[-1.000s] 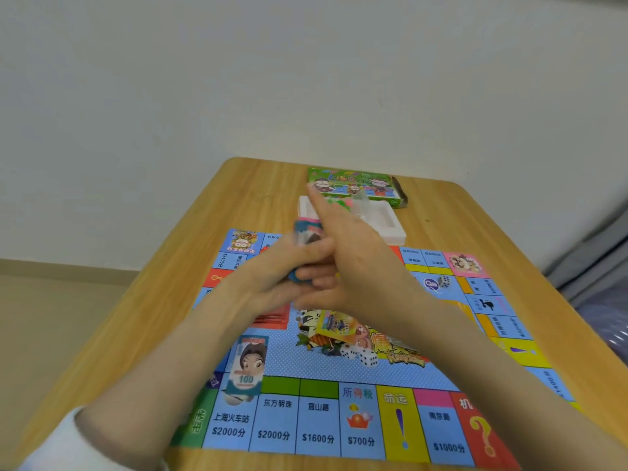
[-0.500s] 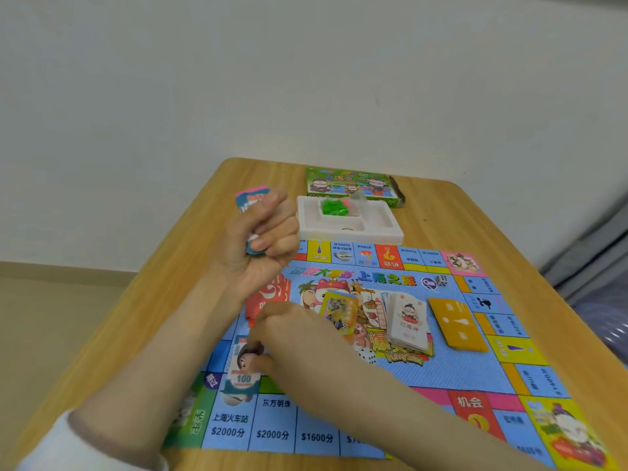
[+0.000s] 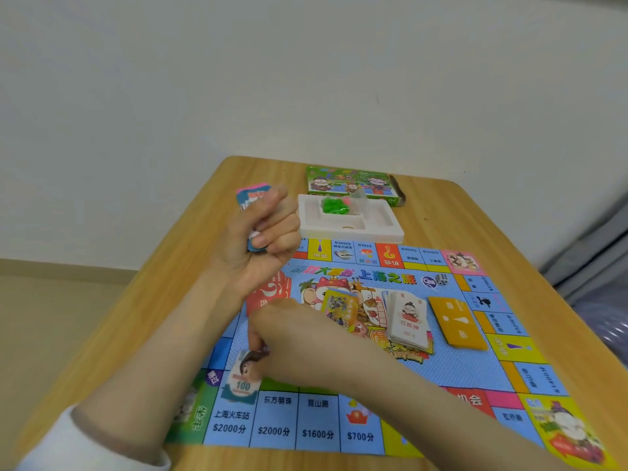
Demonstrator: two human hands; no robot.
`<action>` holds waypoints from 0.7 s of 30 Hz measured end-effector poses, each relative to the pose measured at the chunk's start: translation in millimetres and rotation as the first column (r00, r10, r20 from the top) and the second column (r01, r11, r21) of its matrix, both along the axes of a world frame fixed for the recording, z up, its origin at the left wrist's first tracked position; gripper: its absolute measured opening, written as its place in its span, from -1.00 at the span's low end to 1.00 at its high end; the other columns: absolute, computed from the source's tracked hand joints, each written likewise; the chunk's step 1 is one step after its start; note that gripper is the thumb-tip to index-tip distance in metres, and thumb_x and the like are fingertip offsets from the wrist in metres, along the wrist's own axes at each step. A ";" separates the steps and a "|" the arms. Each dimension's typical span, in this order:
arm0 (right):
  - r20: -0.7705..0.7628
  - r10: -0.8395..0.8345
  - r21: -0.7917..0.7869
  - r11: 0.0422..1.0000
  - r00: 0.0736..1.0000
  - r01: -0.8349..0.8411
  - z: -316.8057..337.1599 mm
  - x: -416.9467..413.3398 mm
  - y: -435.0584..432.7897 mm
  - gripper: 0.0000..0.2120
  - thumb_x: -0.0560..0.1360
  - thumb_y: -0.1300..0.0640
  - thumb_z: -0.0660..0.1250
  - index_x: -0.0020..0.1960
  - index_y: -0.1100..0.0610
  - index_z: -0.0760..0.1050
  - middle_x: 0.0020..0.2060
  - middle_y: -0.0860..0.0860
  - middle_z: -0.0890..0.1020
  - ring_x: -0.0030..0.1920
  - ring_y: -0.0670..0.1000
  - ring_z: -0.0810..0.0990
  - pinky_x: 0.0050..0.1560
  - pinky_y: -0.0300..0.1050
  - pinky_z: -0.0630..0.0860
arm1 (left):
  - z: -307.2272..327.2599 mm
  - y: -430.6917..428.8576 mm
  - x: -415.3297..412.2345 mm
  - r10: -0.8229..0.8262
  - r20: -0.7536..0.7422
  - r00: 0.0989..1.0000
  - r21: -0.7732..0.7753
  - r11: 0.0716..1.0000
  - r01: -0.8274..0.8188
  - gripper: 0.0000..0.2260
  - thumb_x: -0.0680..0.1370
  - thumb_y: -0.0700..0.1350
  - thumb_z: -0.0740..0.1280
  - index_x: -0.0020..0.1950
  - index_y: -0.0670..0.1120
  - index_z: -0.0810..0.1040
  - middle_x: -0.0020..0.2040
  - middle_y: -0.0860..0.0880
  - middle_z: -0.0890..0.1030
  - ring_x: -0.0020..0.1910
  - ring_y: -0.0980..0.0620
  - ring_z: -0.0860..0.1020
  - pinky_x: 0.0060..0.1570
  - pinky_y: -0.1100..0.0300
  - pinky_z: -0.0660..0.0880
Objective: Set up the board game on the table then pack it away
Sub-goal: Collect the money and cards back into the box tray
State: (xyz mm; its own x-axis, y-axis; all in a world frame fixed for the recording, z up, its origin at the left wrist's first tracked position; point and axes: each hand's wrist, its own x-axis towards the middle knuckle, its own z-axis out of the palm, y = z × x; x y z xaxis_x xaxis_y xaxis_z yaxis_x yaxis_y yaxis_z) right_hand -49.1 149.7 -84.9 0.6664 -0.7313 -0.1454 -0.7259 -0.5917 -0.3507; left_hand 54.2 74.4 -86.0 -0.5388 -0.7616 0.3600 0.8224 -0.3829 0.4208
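Left hand (image 3: pixel 261 239) fisted round note stack (image 3: pixel 253 195), board's (image 3: pixel 458 375) 10 o'clock. Right hand (image 3: pixel 292 338) at 100 note (image 3: pixel 243 379), 7 o'clock; pinch or press unclear, blurred. Best: lay note flat, let go cleanly, then peel next.

Desk (image 3: pixel 159 300) bare L of board (image 3: pixel 458 368); far edge blocked by tray (image 3: pixel 390 232) & box (image 3: pixel 339 180); card stacks (image 3: pixel 407 317) mid-board.

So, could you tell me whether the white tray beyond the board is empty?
No, the white tray holds a cluster of green pieces in its far compartment.
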 end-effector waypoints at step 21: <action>0.467 -0.293 -0.134 0.910 0.834 0.394 50.5 -72.2 -29.3 -0.86 0.36 0.18 0.47 -0.33 0.05 0.55 -0.48 -0.11 0.49 -0.40 -0.17 0.44 -0.35 -0.37 0.33 | -0.5 26.6 -34.6 0.011 0.629 0.778 -0.013 1.000 -0.003 -0.44 -0.12 0.20 0.63 -0.25 -0.08 0.72 -0.26 -0.06 0.67 -0.27 0.06 0.66 -0.25 0.22 0.61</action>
